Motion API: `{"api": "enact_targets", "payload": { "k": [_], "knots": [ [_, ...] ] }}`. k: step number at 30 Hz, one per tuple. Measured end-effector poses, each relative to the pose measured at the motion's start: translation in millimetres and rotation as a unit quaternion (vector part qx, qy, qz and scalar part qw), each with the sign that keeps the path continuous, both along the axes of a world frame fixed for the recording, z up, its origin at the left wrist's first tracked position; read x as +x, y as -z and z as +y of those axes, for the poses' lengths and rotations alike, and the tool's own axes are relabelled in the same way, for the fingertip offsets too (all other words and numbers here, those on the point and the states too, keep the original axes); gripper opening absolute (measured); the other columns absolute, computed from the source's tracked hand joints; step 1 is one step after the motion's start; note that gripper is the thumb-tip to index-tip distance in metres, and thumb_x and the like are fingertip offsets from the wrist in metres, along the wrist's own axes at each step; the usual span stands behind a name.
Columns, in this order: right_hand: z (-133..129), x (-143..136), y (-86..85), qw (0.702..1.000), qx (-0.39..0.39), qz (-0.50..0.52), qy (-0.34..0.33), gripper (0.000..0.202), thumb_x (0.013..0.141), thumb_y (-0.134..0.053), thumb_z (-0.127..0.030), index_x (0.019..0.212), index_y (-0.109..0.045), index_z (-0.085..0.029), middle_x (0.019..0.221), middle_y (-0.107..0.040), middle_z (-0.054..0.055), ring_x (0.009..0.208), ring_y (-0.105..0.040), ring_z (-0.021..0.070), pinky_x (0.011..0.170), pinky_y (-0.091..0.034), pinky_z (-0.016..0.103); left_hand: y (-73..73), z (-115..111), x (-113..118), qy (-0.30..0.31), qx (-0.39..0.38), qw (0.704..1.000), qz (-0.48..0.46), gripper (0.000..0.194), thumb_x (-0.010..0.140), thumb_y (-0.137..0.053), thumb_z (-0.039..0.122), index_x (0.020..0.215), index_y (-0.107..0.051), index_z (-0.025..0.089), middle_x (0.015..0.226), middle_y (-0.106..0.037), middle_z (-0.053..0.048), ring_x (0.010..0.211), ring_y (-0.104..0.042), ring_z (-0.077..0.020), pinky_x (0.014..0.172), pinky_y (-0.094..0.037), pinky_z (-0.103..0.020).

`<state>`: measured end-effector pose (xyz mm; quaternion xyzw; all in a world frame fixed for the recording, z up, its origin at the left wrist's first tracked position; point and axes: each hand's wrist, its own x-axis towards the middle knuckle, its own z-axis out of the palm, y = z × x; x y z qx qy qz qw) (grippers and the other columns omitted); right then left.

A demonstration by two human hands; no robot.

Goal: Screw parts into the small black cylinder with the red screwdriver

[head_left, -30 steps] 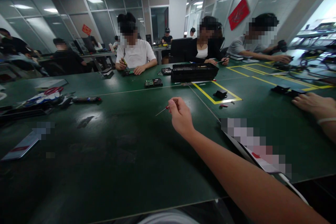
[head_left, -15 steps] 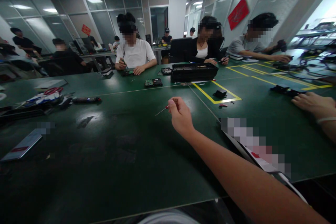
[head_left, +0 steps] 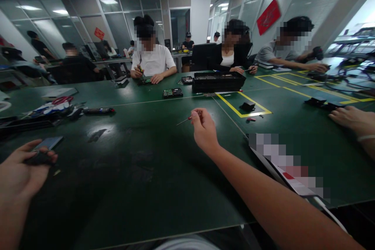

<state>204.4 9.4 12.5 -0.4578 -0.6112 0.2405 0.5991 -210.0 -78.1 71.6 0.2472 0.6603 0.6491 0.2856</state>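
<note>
My right hand (head_left: 205, 131) is closed around the handle of a small screwdriver (head_left: 183, 121), raised above the green table. Its thin metal shaft points left, and a bit of red shows by my thumb. At the left edge my left hand (head_left: 22, 177) is turned palm up, fingers curled around a small dark object (head_left: 39, 158) whose kind I cannot make out. Just behind that hand a phone (head_left: 52, 142) lies on the table, partly covered by my fingers.
A long black housing (head_left: 218, 82) and a circuit-board part (head_left: 172, 92) are farther back. A black piece (head_left: 247, 106) lies inside yellow tape. Tools and gloves (head_left: 60, 107) lie at left, beside a dark pen-shaped tool (head_left: 99, 111). A co-worker's hand (head_left: 353, 120) is at right.
My left hand has come into view from the left, holding the dark object in front of the phone. My right hand keeps its grip on the screwdriver; the whole view has shifted slightly.
</note>
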Motion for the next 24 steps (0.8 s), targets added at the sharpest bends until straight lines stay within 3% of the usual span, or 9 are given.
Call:
{"api": "enact_targets", "payload": {
  "k": [3, 7, 12, 15, 18, 21, 24],
  "knots": [
    [0.7, 0.7, -1.1, 1.0, -0.01, 0.008, 0.004, 0.024, 0.099, -0.051, -0.043, 0.105, -0.062, -0.022, 0.089, -0.068, 0.004, 0.08, -0.064, 0.0192, 0.074, -0.049, 0.034, 4.5, 14.5, 27.2, 0.035, 0.037, 0.998, -0.034, 0.032, 0.07, -0.041, -0.007, 0.087, -0.058, 0.016, 0.066, -0.056, 0.004, 0.067, -0.051, -0.0092, 0.06, -0.051, -0.015],
    [2.1, 2.5, -0.8, 1.0, -0.02, -0.002, 0.005, 0.029, 0.096, -0.058, -0.044, 0.112, -0.065, -0.021, 0.09, -0.07, 0.005, 0.079, -0.065, 0.0196, 0.073, -0.05, 0.035, 5.4, 39.0, 79.5, 0.114, 0.06, 0.988, -0.085, 0.038, 0.065, -0.044, -0.003, 0.095, -0.06, 0.014, 0.07, -0.053, -0.001, 0.068, -0.051, -0.0117, 0.061, -0.049, -0.019],
    [2.5, 3.0, -1.5, 0.999, -0.017, -0.026, 0.01, 0.032, 0.094, -0.059, -0.048, 0.109, -0.069, -0.022, 0.083, -0.07, 0.003, 0.071, -0.064, 0.0183, 0.066, -0.048, 0.033, 13.7, 65.7, 143.8, 0.26, 0.083, 0.959, -0.079, 0.027, 0.072, -0.051, 0.013, 0.098, -0.06, 0.014, 0.076, -0.053, -0.003, 0.07, -0.052, -0.0158, 0.061, -0.045, -0.023],
    [0.4, 2.7, -4.9, 0.999, -0.019, -0.041, 0.019, 0.033, 0.094, -0.059, -0.049, 0.108, -0.072, -0.022, 0.073, -0.067, 0.001, 0.064, -0.061, 0.0173, 0.062, -0.045, 0.031, 24.4, 72.6, 181.9, 0.347, 0.095, 0.933, -0.002, 0.037, 0.069, -0.061, 0.017, 0.106, -0.059, 0.016, 0.088, -0.058, -0.003, 0.08, -0.056, -0.0171, 0.07, -0.045, -0.026],
    [-2.2, 2.3, -8.8, 0.998, -0.003, -0.055, 0.027, 0.031, 0.094, -0.06, -0.05, 0.098, -0.075, -0.023, 0.07, -0.067, 0.0, 0.062, -0.058, 0.017, 0.06, -0.043, 0.031, 41.5, 76.9, 213.4, 0.392, 0.071, 0.906, 0.142, 0.057, 0.063, -0.061, 0.006, 0.118, -0.054, 0.019, 0.102, -0.061, -0.003, 0.093, -0.059, -0.0182, 0.085, -0.046, -0.03],
    [-4.6, 1.2, -11.0, 0.997, 0.006, -0.062, 0.039, 0.031, 0.093, -0.061, -0.048, 0.081, -0.071, -0.022, 0.069, -0.067, 0.001, 0.062, -0.058, 0.017, 0.061, -0.042, 0.032, 62.2, 80.5, 229.6, 0.391, 0.048, 0.888, 0.238, 0.05, 0.073, -0.06, 0.005, 0.121, -0.054, 0.019, 0.11, -0.064, -0.006, 0.101, -0.061, -0.0197, 0.096, -0.046, -0.036],
    [-5.5, -0.1, -9.7, 0.999, 0.01, -0.045, 0.029, 0.03, 0.096, -0.057, -0.045, 0.082, -0.068, -0.021, 0.071, -0.068, 0.002, 0.064, -0.061, 0.0173, 0.062, -0.044, 0.031, 80.0, 80.9, 229.7, 0.417, 0.04, 0.869, 0.264, 0.04, 0.081, -0.065, 0.012, 0.12, -0.062, 0.021, 0.113, -0.067, -0.006, 0.103, -0.063, -0.0219, 0.098, -0.048, -0.04]
  ]
}}
